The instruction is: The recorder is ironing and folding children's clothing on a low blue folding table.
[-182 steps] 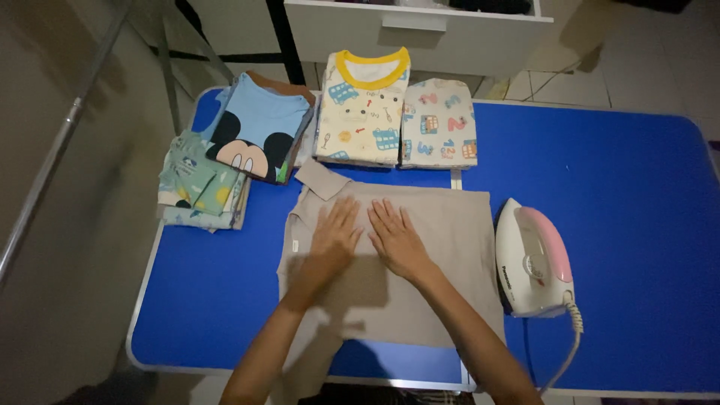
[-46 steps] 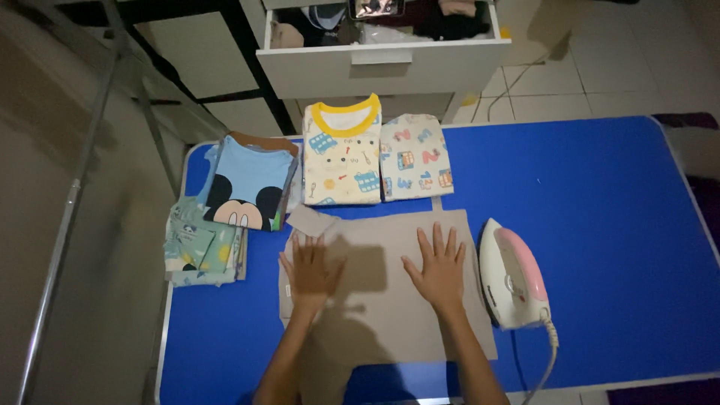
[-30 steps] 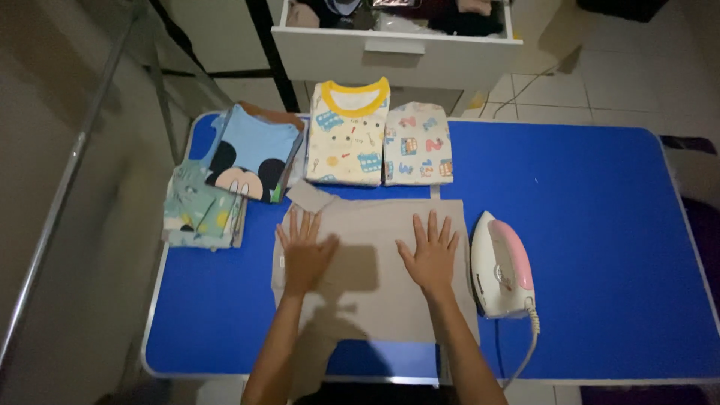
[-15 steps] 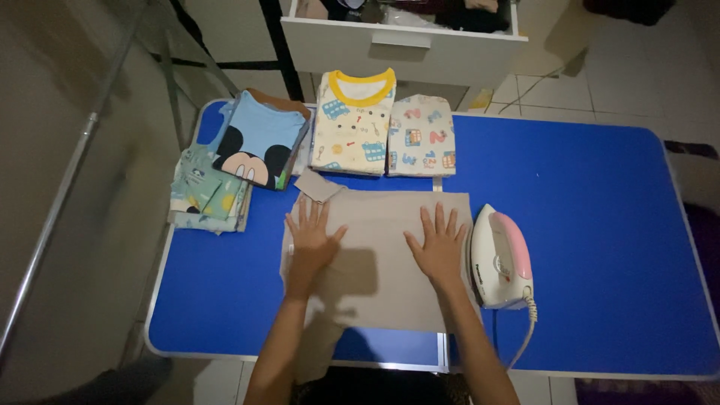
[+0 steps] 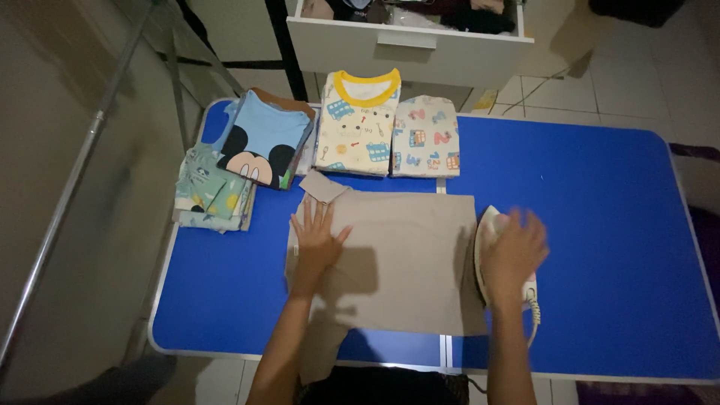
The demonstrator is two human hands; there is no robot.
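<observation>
A beige collared shirt [image 5: 405,262] lies spread flat on the blue table [image 5: 600,225]. My left hand [image 5: 316,241] rests palm down on the shirt's left side, fingers apart. My right hand [image 5: 514,255] is blurred and lies over the handle of a white and pink iron [image 5: 487,232] standing just right of the shirt; whether the fingers have closed round the handle cannot be told. The iron's coiled cord [image 5: 535,319] runs off the table's front edge.
Folded children's clothes sit along the back left: a blue cartoon shirt pile [image 5: 262,142], a green patterned pile [image 5: 210,191], a yellow-collared shirt [image 5: 358,124] and a number-print piece [image 5: 426,137]. An open white drawer [image 5: 409,41] stands behind the table. A metal rail [image 5: 67,195] runs at the left.
My right hand has left the shirt and moved right onto the iron. My left hand has stayed flat on the shirt's left side.
</observation>
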